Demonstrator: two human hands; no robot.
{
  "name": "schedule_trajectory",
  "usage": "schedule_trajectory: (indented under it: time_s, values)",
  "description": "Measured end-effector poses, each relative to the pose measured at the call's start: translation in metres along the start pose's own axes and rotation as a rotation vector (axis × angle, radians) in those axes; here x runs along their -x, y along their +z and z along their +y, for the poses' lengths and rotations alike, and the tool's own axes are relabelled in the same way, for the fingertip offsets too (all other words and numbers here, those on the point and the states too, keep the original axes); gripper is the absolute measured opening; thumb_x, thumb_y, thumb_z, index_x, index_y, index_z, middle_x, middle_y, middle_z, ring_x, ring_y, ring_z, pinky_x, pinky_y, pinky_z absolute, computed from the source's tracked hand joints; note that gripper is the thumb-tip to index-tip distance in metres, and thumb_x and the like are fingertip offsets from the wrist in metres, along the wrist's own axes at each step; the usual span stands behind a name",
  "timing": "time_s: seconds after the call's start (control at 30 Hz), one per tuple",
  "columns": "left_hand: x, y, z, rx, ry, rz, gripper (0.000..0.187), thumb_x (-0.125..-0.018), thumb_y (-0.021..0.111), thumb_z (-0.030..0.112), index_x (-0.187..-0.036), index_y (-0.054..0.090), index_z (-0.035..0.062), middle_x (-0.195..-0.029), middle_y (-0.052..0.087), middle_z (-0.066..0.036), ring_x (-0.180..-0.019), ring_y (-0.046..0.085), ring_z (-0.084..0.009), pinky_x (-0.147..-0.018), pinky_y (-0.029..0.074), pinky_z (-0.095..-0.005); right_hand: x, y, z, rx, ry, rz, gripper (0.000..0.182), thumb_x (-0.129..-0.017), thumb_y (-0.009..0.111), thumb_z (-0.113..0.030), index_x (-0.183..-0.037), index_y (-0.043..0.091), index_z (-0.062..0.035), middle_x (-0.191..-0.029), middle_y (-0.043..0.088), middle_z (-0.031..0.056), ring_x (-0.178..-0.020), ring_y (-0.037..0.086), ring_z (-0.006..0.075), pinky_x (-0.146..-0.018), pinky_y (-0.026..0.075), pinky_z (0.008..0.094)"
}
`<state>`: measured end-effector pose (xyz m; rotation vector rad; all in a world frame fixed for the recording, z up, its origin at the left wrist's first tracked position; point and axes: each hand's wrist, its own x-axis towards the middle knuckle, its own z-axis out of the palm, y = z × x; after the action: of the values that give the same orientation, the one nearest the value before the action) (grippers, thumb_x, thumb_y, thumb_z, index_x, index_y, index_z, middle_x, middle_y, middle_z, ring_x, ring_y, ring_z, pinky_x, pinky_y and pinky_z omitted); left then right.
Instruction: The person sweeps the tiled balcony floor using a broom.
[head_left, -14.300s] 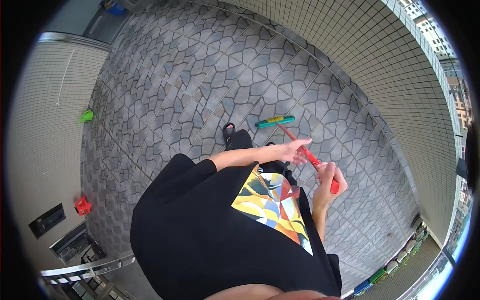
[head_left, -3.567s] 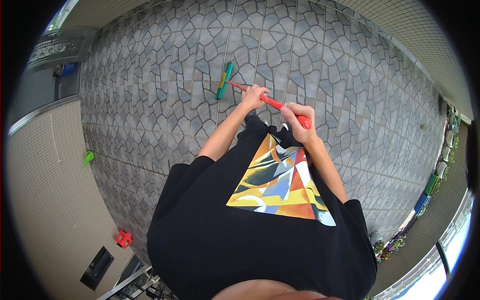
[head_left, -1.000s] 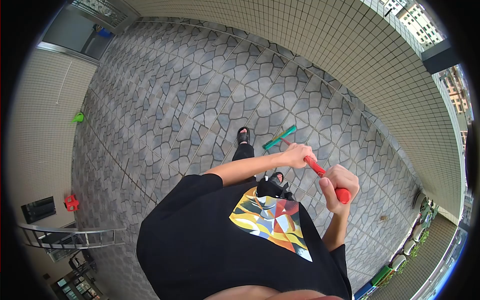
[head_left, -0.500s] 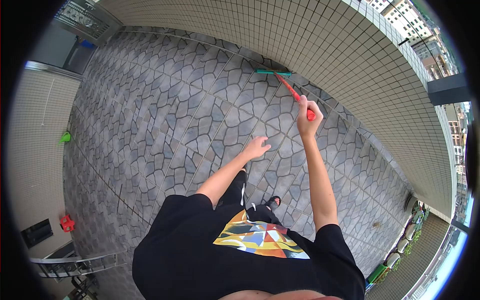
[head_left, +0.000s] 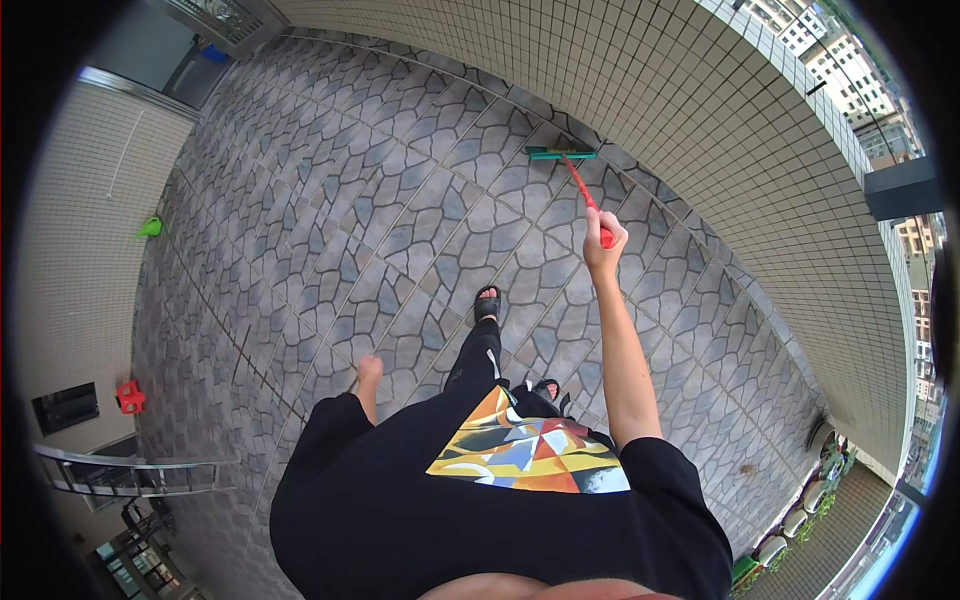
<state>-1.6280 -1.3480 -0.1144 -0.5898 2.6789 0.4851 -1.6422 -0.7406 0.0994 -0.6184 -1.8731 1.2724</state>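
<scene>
My right hand [head_left: 606, 241] is closed round the end of a red pole [head_left: 579, 184]. At the far end of the pole a wide green head [head_left: 562, 155] rests on the stone-patterned floor [head_left: 420, 210], close to the foot of the tiled wall. My left hand [head_left: 370, 367] hangs low at my left side, away from the pole. It is blurred, so its fingers cannot be made out. Below the hands show my feet in black sandals [head_left: 488, 304], the left one in front.
A tiled wall [head_left: 700, 130] curves along the right. At the left wall are a green object [head_left: 150, 228], a red stool [head_left: 130, 397] and a metal ladder [head_left: 130, 477]. Planters [head_left: 795, 522] line the lower right. A gate [head_left: 225, 20] stands at the upper left.
My left hand has swung back and down to the left. My left foot has come forward into view. The right hand still grips the pole, whose green head has shifted slightly right in view.
</scene>
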Motion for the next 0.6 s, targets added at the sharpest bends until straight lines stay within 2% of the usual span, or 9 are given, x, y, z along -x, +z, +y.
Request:
schedule_trajectory:
  time_s: [0.1, 0.13, 0.17, 0.23, 0.33, 0.47, 0.5, 0.57, 0.6]
  values:
    - [0.003, 0.098, 0.031, 0.116, -0.040, -0.334, 0.028, -0.087, 0.063, 0.024, -0.099, 0.069, 0.0002, -0.098, 0.071, -0.018, -0.092, 0.067, -0.0299, -0.080, 0.051, -0.0419, 0.051, -0.076, -0.015, -0.077, 0.135, 0.044, 0.029, -0.091, 0.062, -0.009, -0.066, 0.057, 0.0047, -0.060, 0.054, 0.0048, -0.057, 0.046, 0.0110, -0.055, 0.037, 0.0288]
    - [0.060, 0.080, 0.092, 0.089, 0.056, -0.364, 0.038, -0.083, 0.065, 0.028, -0.110, 0.069, 0.0010, -0.111, 0.070, -0.018, -0.107, 0.065, -0.0333, -0.092, 0.050, -0.0404, 0.069, -0.101, -0.025, -0.066, 0.149, 0.052, 0.029, -0.091, 0.062, -0.009, -0.066, 0.057, 0.0047, -0.060, 0.054, 0.0048, -0.057, 0.046, 0.0110, -0.055, 0.037, 0.0288]
    - [0.085, 0.091, 0.128, 0.016, 0.148, -0.529, 0.038, -0.084, 0.064, 0.032, -0.107, 0.070, 0.0027, -0.107, 0.071, -0.019, -0.104, 0.066, -0.0329, -0.091, 0.050, -0.0401, 0.093, -0.125, -0.042, -0.056, 0.179, 0.078, 0.029, -0.092, 0.061, -0.008, -0.066, 0.058, 0.0052, -0.060, 0.054, 0.0040, -0.057, 0.045, 0.0095, -0.055, 0.036, 0.0274]
    - [0.139, 0.128, 0.189, 0.070, 0.431, -0.645, 0.048, -0.090, 0.056, 0.044, -0.109, 0.069, 0.0021, -0.104, 0.071, -0.020, -0.102, 0.067, -0.0334, -0.090, 0.050, -0.0408, 0.135, -0.167, -0.077, -0.054, 0.240, 0.105, 0.029, -0.092, 0.059, -0.008, -0.067, 0.060, 0.0060, -0.061, 0.054, 0.0032, -0.056, 0.045, 0.0077, -0.053, 0.034, 0.0255]
    - [0.226, 0.153, 0.277, 0.119, 0.675, -1.161, 0.073, -0.093, 0.040, 0.069, -0.116, 0.070, 0.0067, -0.109, 0.070, -0.016, -0.105, 0.063, -0.0309, -0.094, 0.046, -0.0407, 0.190, -0.214, -0.145, -0.017, 0.335, 0.114, 0.029, -0.091, 0.058, -0.006, -0.064, 0.058, 0.0051, -0.061, 0.055, 0.0032, -0.057, 0.045, 0.0074, -0.054, 0.035, 0.0250]
    - [0.339, 0.138, 0.338, 0.284, 0.021, -1.881, 0.071, -0.090, 0.043, 0.073, -0.119, 0.066, 0.0123, -0.118, 0.066, -0.007, -0.111, 0.057, -0.0239, -0.091, 0.045, -0.0449, 0.219, -0.239, -0.210, 0.034, 0.391, 0.148, 0.031, -0.093, 0.060, -0.009, -0.064, 0.055, 0.0027, -0.062, 0.054, 0.0025, -0.060, 0.047, 0.0089, -0.058, 0.037, 0.0253]
    - [0.357, 0.130, 0.344, 0.267, 0.034, -1.892, 0.071, -0.090, 0.043, 0.073, -0.119, 0.066, 0.0123, -0.118, 0.066, -0.007, -0.111, 0.057, -0.0239, -0.091, 0.045, -0.0449, 0.218, -0.234, -0.220, 0.046, 0.423, 0.178, 0.031, -0.094, 0.061, -0.010, -0.066, 0.055, 0.0017, -0.062, 0.054, 0.0025, -0.061, 0.048, 0.0098, -0.060, 0.039, 0.0256]
    - [0.388, 0.107, 0.357, 0.550, -0.354, -1.883, 0.053, -0.090, 0.055, 0.062, -0.106, 0.065, 0.0121, -0.112, 0.068, -0.003, -0.106, 0.060, -0.0224, -0.088, 0.046, -0.0417, 0.215, -0.225, -0.222, 0.011, 0.333, 0.246, 0.034, -0.097, 0.057, -0.013, -0.066, 0.051, -0.0003, -0.060, 0.051, 0.0038, -0.062, 0.051, 0.0122, -0.065, 0.043, 0.0291]
    - [0.389, 0.113, 0.361, 0.666, -0.407, -1.782, 0.041, -0.089, 0.061, 0.052, -0.093, 0.061, 0.0111, -0.107, 0.068, -0.004, -0.101, 0.064, -0.0261, -0.093, 0.046, -0.0427, 0.212, -0.221, -0.217, -0.095, 0.219, 0.270, 0.035, -0.098, 0.055, -0.013, -0.066, 0.049, -0.0013, -0.059, 0.050, 0.0039, -0.060, 0.049, 0.0126, -0.064, 0.044, 0.0301]
